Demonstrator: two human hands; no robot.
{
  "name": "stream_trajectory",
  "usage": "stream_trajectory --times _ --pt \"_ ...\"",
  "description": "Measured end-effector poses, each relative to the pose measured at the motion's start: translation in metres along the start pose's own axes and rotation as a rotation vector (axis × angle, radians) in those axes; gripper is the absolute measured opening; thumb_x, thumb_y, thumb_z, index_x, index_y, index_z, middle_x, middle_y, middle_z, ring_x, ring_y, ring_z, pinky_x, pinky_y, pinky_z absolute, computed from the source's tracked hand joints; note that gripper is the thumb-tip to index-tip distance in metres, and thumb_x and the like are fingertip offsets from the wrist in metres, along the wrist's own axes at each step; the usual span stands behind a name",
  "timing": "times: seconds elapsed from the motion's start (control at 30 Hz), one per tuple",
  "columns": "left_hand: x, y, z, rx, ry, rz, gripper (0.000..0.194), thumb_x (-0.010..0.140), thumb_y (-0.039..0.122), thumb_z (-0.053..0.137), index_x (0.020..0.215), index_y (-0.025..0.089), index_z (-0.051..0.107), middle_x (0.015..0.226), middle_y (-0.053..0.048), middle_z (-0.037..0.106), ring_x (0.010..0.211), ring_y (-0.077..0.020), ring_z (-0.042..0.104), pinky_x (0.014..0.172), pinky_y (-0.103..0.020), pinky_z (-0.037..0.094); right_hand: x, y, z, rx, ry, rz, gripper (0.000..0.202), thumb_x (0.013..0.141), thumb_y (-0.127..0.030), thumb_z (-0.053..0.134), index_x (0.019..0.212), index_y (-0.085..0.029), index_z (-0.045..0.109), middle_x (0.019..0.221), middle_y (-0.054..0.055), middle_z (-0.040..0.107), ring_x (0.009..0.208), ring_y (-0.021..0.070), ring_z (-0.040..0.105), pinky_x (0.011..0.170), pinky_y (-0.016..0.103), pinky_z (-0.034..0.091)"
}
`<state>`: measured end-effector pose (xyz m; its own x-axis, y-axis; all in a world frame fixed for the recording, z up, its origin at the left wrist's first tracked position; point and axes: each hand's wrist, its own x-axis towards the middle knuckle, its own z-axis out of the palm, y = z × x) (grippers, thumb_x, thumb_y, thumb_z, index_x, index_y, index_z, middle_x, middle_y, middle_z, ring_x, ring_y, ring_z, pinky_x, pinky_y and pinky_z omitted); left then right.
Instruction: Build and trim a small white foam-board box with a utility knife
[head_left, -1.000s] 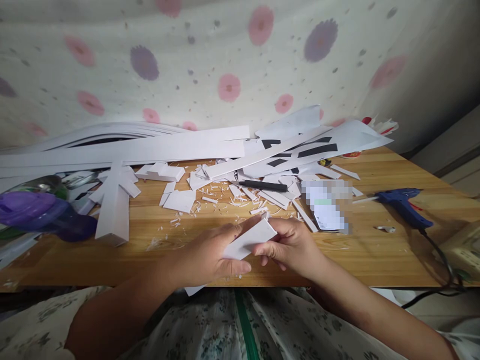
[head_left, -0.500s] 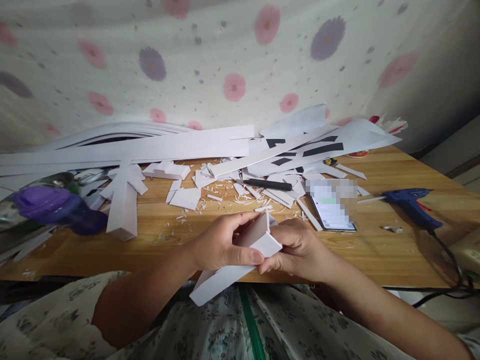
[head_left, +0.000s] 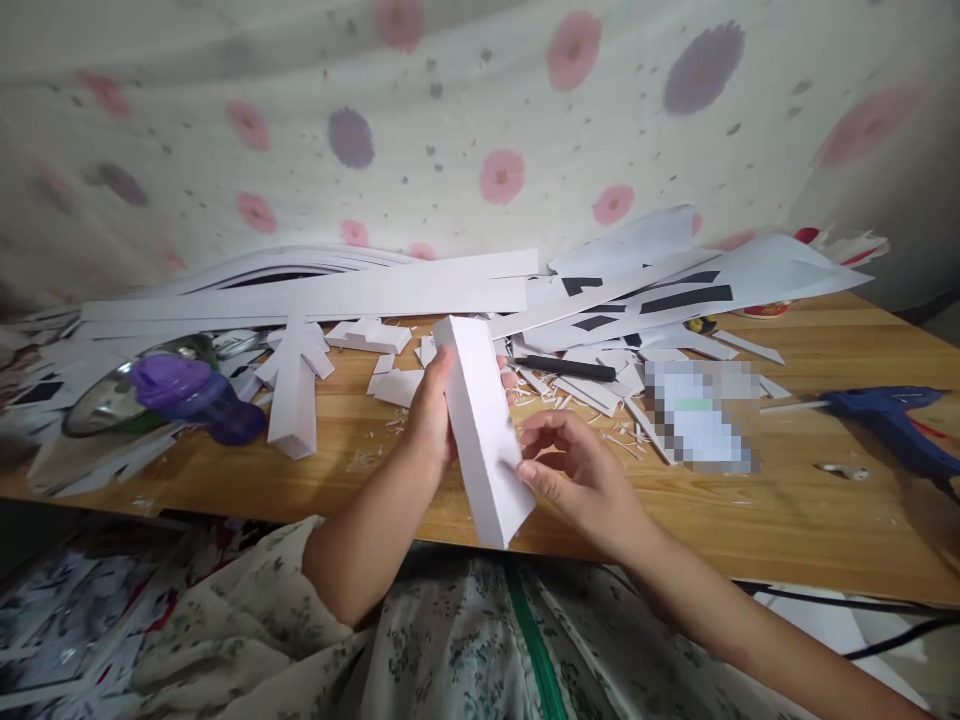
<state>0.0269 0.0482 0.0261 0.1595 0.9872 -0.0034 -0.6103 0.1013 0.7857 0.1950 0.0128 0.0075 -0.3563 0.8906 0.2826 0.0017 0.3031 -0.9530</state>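
Note:
My left hand (head_left: pixel 435 410) is wrapped round a long white box-shaped piece of folded card or foam board (head_left: pixel 484 430), thumb on its left side and fingertips showing past its right edge. The piece is tilted, its lower end towards me above the table's front edge. By its lower right edge is my right hand (head_left: pixel 581 475), fingers curved and apart; the thumb tip appears to touch the piece. Behind the hands lie a black pen-like tool (head_left: pixel 566 368) and white scraps (head_left: pixel 589 392).
A similar white box piece (head_left: pixel 294 405) and a purple bottle (head_left: pixel 199 395) stand left on the wooden table (head_left: pixel 697 520). To the right are a phone (head_left: pixel 701 415), a white earbud (head_left: pixel 844 471) and a blue glue gun (head_left: pixel 889 425). Long white strips (head_left: pixel 375 288) lie along the back.
The white piece has been raised and turned from slanting low to nearly upright. My left hand has moved up with it. My right hand has loosened from its end. The view has swung left.

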Motion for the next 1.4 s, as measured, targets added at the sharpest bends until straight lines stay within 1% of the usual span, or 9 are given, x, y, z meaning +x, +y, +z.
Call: stream_trajectory --times 0.13,0.23,0.4,0.53,0.7,0.83,0.97,1.13,1.4 --pt "0.005 -0.002 0.0 -0.061 0.047 0.123 0.059 0.072 0.068 0.054 0.096 0.015 0.063 0.082 -0.007 0.068 0.073 -0.0193 0.065 0.064 -0.03 0.052 -0.007 -0.001 0.013 -0.054 -0.075 0.1 0.059 0.074 -0.05 0.067 0.12 -0.021 0.047 0.113 0.011 0.057 0.096 0.0221 0.057 0.075 0.037 0.052" --pt "0.005 -0.001 0.001 -0.074 0.08 0.195 0.059 0.071 0.068 0.057 0.1 0.017 0.062 0.092 -0.007 0.069 0.088 -0.0227 0.067 0.075 -0.033 0.053 -0.005 -0.004 0.016 -0.107 -0.108 0.035 0.08 0.069 -0.048 0.071 0.136 -0.02 0.036 0.135 0.015 0.049 0.117 0.0294 0.051 0.094 0.046 0.045" --pt "-0.003 0.003 0.007 -0.092 0.041 0.236 0.052 0.078 0.064 0.051 0.106 0.021 0.062 0.107 -0.006 0.067 0.107 -0.0247 0.061 0.092 -0.037 0.049 -0.002 -0.003 0.019 -0.288 0.016 0.042 0.085 0.061 -0.041 0.073 0.135 -0.019 0.04 0.13 0.015 0.056 0.115 0.0338 0.054 0.092 0.049 0.046" --pt "-0.007 0.0 0.013 -0.132 0.033 0.178 0.057 0.083 0.069 0.038 0.107 0.023 0.06 0.099 -0.006 0.067 0.093 -0.0238 0.065 0.084 -0.039 0.051 0.001 0.003 0.02 -0.438 0.077 0.003 0.087 0.059 -0.037 0.071 0.137 -0.018 0.04 0.121 0.016 0.062 0.101 0.0351 0.062 0.079 0.047 0.051" --pt "-0.003 -0.001 0.02 -0.175 0.149 0.157 0.074 0.079 0.079 0.017 0.092 0.02 0.061 0.074 -0.004 0.062 0.068 -0.0189 0.062 0.07 -0.034 0.051 0.0 0.005 0.014 -0.488 0.028 -0.149 0.095 0.063 -0.041 0.076 0.144 -0.018 0.031 0.133 0.019 0.051 0.116 0.0356 0.053 0.092 0.05 0.046" --pt "0.004 0.013 0.015 -0.106 0.253 0.346 0.073 0.076 0.081 0.021 0.086 0.021 0.062 0.079 -0.005 0.062 0.079 -0.0198 0.061 0.076 -0.033 0.049 -0.015 0.001 0.008 -0.315 0.221 -0.242 0.065 0.073 -0.034 0.073 0.132 -0.027 0.047 0.123 0.011 0.052 0.112 0.026 0.051 0.094 0.045 0.045" --pt "0.007 0.024 0.012 -0.084 0.225 0.485 0.073 0.077 0.08 0.022 0.088 0.02 0.063 0.082 -0.005 0.062 0.078 -0.019 0.059 0.077 -0.032 0.049 -0.028 -0.001 0.019 0.179 0.181 -0.059 0.025 0.081 -0.029 0.067 0.106 -0.028 0.064 0.075 0.0 0.054 0.067 0.0114 0.054 0.061 0.026 0.05" --pt "0.008 0.029 0.016 -0.202 0.169 0.593 0.075 0.075 0.082 0.024 0.09 0.02 0.064 0.077 -0.004 0.06 0.071 -0.018 0.057 0.073 -0.033 0.048 -0.024 -0.004 0.038 0.619 0.082 0.064 0.03 0.078 -0.029 0.071 0.108 -0.03 0.066 0.072 -0.002 0.063 0.049 0.0066 0.054 0.045 0.021 0.049" --pt "0.01 0.034 0.014 -0.353 0.135 0.647 0.068 0.079 0.074 0.035 0.098 0.014 0.06 0.079 -0.004 0.06 0.071 -0.0151 0.058 0.072 -0.031 0.046 -0.01 -0.01 0.043 0.551 0.054 -0.061 0.043 0.074 -0.018 0.074 0.114 -0.032 0.065 0.065 -0.002 0.072 0.046 0.0079 0.059 0.041 0.019 0.052"
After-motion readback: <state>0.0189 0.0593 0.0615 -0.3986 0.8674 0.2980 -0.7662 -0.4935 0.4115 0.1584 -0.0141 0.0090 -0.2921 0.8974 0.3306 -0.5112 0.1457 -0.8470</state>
